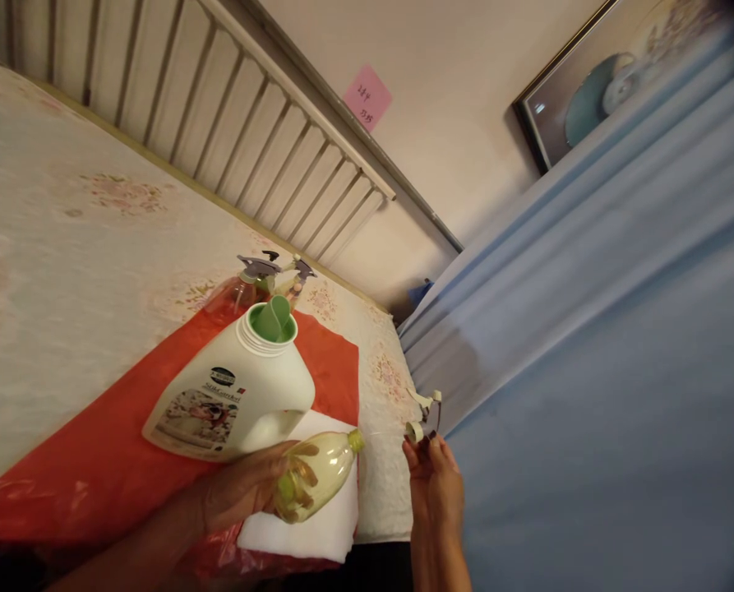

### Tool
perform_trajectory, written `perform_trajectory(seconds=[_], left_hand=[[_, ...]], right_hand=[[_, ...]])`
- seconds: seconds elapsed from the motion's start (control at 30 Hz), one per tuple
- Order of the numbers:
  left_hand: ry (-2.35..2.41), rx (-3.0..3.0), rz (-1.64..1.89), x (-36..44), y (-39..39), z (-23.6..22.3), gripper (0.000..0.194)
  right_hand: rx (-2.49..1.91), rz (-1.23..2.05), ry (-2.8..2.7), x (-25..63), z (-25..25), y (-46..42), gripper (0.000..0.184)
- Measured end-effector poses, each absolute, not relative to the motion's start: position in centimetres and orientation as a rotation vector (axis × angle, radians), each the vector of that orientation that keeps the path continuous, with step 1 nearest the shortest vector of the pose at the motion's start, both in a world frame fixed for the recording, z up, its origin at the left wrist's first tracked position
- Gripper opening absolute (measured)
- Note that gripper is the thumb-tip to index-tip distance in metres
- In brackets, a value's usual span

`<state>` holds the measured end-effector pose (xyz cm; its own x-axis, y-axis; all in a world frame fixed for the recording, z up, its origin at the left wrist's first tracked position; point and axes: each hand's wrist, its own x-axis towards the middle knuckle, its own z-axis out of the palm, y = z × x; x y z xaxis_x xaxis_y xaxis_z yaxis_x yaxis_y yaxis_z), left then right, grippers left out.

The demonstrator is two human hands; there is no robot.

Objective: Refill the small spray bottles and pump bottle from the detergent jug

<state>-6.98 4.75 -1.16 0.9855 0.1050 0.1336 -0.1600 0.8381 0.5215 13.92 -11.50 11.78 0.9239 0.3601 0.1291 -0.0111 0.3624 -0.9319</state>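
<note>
My left hand (252, 483) is closed around a see-through yellow spray bottle (326, 473). The bottle is tilted, with its neck up and to the right and no sprayer on it; my fingers show through its wall. Off to the right, my right hand (436, 481) pinches a cream and dark trigger sprayer head (425, 418), apart from the bottle. Just behind my left hand stands a white detergent jug (261, 395) with a printed label. Its cap is off, and a green pouring spout (274, 319) shows in its mouth.
Under these things lies a red plastic sheet (113, 419), with a white pad (305, 538) at its near edge. A clear spray bottle (237, 292) and another sprayer (302, 271) stand behind the jug. A floral-covered table (46, 197) meets a radiator (237, 107); a blue curtain (619, 370) hangs right.
</note>
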Motion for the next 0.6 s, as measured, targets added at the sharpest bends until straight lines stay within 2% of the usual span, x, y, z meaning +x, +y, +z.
perform_trajectory(seconds=[0.43,0.6], left_hand=[[-0.105,0.581,0.147,-7.1,4.8,-1.2,0.05],[-0.099,0.587,0.143,-7.2,4.8,-1.0,0.053]], right_hand=[[-1.247,0.169,-0.423,14.7,11.3,-11.9,0.018],[-1.166,0.189,-0.276,17.6,10.3,-12.5,0.009]])
